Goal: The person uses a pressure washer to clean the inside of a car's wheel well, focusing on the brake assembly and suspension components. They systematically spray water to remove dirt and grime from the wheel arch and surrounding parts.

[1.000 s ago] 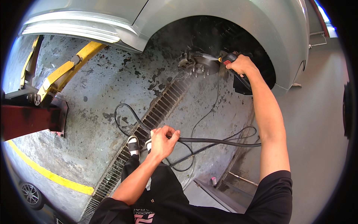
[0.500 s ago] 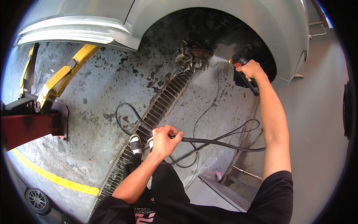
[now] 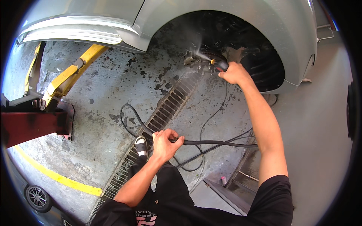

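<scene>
My right hand (image 3: 235, 73) is closed around a black spray gun (image 3: 221, 65) with a yellow nozzle tip. A jet of white mist leaves the nozzle toward the brake disc and caliper (image 3: 194, 58) inside the wheel arch (image 3: 241, 22). Wheel studs stick out below the disc, and the gun sits close beside the hub. Nearer my body, my left hand (image 3: 166, 145) grips a black hose (image 3: 211, 142), which passes through the fingers and runs right, behind my right forearm. The lower part of the gun is hidden by my right hand.
A silver car body (image 3: 124, 19) spans the top, its wheel off. Yellow lift arms (image 3: 71, 73) and a red lift base (image 3: 34, 126) stand at left. A drain grate (image 3: 166, 111) crosses the wet floor; loose hose loops (image 3: 192, 165) lie around my feet. A metal panel (image 3: 222, 197) is low right.
My right hand has moved the spray gun left, close to the brake hub, and the jet now points up and left. My left hand stays on the hose.
</scene>
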{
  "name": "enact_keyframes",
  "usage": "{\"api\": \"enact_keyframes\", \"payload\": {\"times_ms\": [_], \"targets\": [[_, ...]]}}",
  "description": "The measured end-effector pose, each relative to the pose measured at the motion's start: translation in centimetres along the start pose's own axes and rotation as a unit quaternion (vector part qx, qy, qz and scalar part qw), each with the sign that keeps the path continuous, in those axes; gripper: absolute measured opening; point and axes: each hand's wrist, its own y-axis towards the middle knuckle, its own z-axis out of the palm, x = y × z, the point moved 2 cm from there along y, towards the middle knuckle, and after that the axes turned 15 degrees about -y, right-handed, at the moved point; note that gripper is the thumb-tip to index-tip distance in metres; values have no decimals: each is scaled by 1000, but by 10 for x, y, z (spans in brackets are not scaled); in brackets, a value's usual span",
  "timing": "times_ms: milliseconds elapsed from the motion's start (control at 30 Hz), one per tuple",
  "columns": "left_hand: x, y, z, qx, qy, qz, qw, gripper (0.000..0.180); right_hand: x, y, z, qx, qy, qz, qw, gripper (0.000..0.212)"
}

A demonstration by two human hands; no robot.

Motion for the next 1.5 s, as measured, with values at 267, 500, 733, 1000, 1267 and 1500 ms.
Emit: {"api": "enact_keyframes", "payload": {"times_ms": [267, 500, 733, 1000, 1267, 1500], "targets": [[8, -5, -5, -6, -6, -7, 1000, 30, 18, -18, 18, 65, -29, -12, 997, 49], [2, -11, -7, -4, -19, -5, 1000, 25, -54, -17, 34, 47, 4, 70, 996, 45], [6, -11, -9, 3, -17, -2, 1000, 24, -80, -34, 52, 83, 57, 110, 989, 49], [24, -6, -28, -7, 30, 1, 1000, 25, -95, -39, 126, 9, 221, 118, 968, 48], [99, 45, -169, -126, 109, 22, 986, 16, -128, -111, 174, -32, 623, 240, 744, 32], [39, 96, -85, -19, 17, 40, 999, 66, -40, -119, 184, -44, 775, 210, 594, 41]]}}
